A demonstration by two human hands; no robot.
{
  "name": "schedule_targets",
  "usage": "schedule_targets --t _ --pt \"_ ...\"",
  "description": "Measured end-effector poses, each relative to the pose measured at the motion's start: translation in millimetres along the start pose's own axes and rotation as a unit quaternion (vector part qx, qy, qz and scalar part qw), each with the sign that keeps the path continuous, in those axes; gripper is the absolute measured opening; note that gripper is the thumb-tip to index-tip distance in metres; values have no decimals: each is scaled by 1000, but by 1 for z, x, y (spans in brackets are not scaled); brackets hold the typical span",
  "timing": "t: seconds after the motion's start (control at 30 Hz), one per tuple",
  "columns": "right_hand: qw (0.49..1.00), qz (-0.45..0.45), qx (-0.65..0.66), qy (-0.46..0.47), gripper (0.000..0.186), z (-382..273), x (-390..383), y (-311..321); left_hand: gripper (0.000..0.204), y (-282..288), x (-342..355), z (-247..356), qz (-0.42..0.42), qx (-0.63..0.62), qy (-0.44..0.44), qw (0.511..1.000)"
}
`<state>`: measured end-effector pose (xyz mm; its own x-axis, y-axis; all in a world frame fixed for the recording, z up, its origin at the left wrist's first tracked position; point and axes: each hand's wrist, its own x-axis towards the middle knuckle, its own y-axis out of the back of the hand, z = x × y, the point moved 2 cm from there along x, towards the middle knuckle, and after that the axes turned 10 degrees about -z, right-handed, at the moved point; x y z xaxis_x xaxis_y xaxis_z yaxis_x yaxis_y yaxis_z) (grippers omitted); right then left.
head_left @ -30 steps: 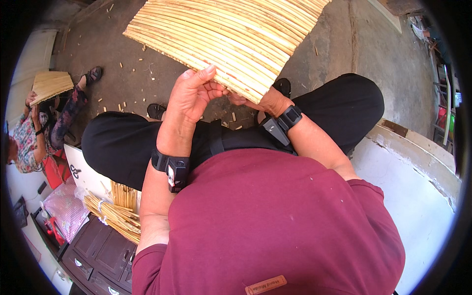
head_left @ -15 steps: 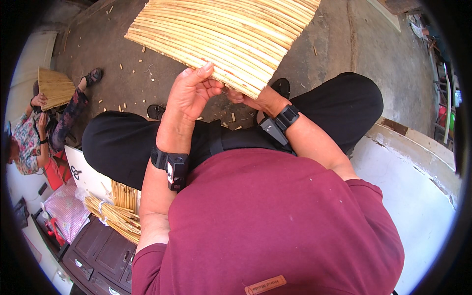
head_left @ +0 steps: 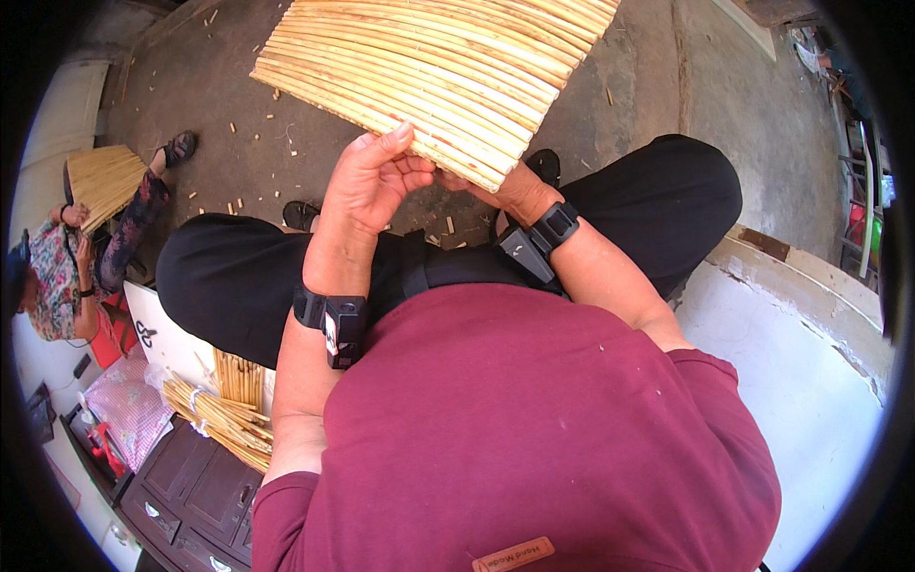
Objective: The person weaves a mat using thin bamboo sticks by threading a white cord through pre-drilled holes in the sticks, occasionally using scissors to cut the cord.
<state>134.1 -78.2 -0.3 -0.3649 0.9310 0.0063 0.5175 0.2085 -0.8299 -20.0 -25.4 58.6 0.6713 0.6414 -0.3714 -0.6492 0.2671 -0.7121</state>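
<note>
A wide mat of pale yellow reed sticks (head_left: 448, 71) lies tilted in front of me, its near edge at my hands. My left hand (head_left: 367, 181) curls over that near edge, fingers on the outer sticks. My right hand (head_left: 510, 191) grips the same edge from below, mostly hidden under the mat and behind the left hand. Both wrists carry black bands. I sit with knees apart in black trousers (head_left: 238, 276) and a maroon shirt.
Bundles of loose reed sticks (head_left: 224, 410) lie at my lower left beside a dark cabinet (head_left: 186, 496). Another person (head_left: 67, 257) sits at far left holding a smaller reed mat (head_left: 100, 181). Short stick offcuts litter the concrete floor (head_left: 219, 124). A white ledge (head_left: 801, 343) runs at right.
The mat and my hands hold almost the same place; my left fingers have shifted slightly along the mat's edge. The person at left has moved their mat a little.
</note>
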Motion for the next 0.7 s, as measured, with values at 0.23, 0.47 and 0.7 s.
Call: schedule_targets --t 0.23,0.47,0.7 --pt "989 25 -142 21 30 -4 -2 -2 26 5 3 -1 -4 24 -12 1000" --pt "949 32 -313 13 28 -13 -4 -6 26 7 4 -1 -4 48 -22 999" --pt "968 31 -242 -61 27 -6 -4 -5 26 8 2 1 3 48 -23 999"
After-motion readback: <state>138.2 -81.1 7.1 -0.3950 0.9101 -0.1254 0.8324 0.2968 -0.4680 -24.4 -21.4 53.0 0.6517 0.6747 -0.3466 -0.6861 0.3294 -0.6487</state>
